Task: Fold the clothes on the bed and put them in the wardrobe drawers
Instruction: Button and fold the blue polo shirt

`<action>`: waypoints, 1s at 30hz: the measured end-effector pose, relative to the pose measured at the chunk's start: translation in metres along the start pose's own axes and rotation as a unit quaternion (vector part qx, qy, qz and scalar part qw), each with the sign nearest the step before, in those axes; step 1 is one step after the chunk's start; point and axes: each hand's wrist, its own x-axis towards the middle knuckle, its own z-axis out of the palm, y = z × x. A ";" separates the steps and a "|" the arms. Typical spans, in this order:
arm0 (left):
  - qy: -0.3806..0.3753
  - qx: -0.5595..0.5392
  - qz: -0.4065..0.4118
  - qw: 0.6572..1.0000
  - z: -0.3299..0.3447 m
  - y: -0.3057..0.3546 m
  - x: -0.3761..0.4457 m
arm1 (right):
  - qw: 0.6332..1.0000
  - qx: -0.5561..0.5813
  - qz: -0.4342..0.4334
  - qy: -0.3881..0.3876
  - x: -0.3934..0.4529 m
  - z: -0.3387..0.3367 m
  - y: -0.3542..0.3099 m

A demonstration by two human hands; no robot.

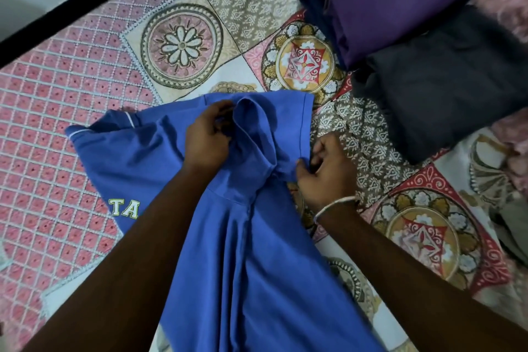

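A blue knit shirt (pixel 251 251) is laid across the patterned bedsheet (pixel 177 46), its body running toward the near edge of the view and its collar end pointing away. The fabric is soft and matte, gathered into long folds down the middle. White piping is seen on the collar at the far left, and the raised letters "TA" (pixel 125 208), white with a yellow edge, are partly visible on the left side.

The left hand (pixel 207 137) is placed on the upper part of the shirt, fingers curled around a bunched ridge of cloth. The right hand (pixel 325 168) is set at the shirt's right edge, beside a hemmed sleeve, with thumb and fingertips pinching the fabric. A thin silver bangle (pixel 334 204) is worn on the right wrist.

At the upper right, a folded purple garment (pixel 400 0) is stacked partly over a folded charcoal garment (pixel 437 94), both smooth and rectangular. The sheet is printed with floral medallions and a pink lattice.
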 end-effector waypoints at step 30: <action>-0.085 0.172 0.179 0.965 0.076 0.052 0.055 | 0.997 -0.047 0.065 -0.019 -0.001 0.000 -0.009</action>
